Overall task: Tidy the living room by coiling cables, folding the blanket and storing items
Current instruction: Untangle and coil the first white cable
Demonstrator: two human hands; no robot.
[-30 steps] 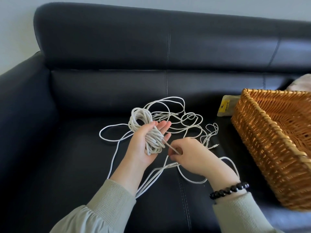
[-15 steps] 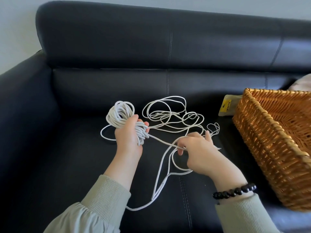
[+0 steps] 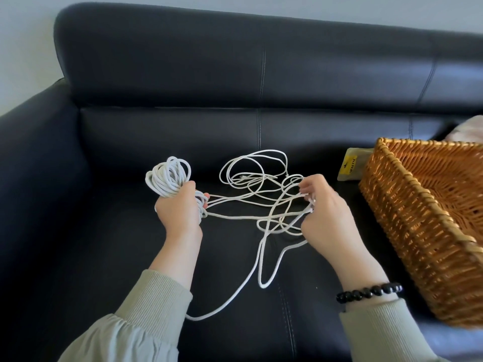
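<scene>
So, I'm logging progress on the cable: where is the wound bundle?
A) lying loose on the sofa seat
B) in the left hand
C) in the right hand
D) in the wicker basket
B: the left hand grips the wound bundle; the right hand pinches loose strands.

Soft daylight — edges perhaps warped.
</scene>
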